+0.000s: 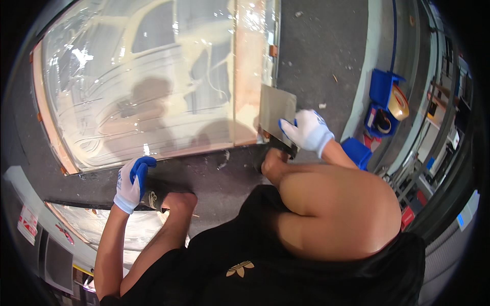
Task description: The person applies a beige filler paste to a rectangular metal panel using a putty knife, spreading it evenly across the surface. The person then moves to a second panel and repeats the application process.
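A flat rectangular grey metal scraper plate [277,104] stands tilted at the right side of a large framed panel [248,71]. My right hand [306,130], in a white glove with blue fingers, grips the plate's right edge. The panel lies on the dark floor under shiny clear film, with cream-coloured paste spread in swirls [199,102] beneath or on it; I cannot tell which. Just off the panel's near left edge is my left hand [133,182], gloved alike. Its fingers are loosely bent, the thumb stands a little apart, and nothing shows in it.
Copper-coloured clips [273,50] sit along the panel's edges. A second film-covered panel [138,227] lies at the near left. Blue bins [384,109], one with a roll of tape [398,102], stand at the right by shelving. My sandalled feet are between the panels.
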### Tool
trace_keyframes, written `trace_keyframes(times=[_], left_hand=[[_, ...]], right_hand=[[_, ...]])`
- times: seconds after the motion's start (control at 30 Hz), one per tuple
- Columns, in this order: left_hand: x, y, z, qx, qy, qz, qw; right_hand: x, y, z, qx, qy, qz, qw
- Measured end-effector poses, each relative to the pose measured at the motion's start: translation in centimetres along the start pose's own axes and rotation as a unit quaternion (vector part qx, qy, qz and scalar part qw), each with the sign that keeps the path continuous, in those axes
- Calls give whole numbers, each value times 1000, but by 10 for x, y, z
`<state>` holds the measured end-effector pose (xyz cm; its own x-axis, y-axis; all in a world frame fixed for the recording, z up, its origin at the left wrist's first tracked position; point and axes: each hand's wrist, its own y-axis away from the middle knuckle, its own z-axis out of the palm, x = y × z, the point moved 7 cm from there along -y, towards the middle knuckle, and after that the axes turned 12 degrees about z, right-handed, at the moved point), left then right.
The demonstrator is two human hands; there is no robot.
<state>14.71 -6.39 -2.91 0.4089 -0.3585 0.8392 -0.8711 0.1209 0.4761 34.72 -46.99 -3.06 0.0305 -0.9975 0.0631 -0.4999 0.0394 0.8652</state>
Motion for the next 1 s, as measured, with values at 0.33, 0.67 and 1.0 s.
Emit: trace_keyframes(times=[0.33,0.67,1.0], left_hand=[[-94,58,-75,149,-184,-51,970],[-120,74,-62,137,-52,9,989],[-124,78,-52,131,-76,-10,988]], right_hand=[[-50,-9,-79,36,37,-138,989],[-99,-80,-195,130,157,-198,959],[-140,-97,-307,254,160,-182,936]])
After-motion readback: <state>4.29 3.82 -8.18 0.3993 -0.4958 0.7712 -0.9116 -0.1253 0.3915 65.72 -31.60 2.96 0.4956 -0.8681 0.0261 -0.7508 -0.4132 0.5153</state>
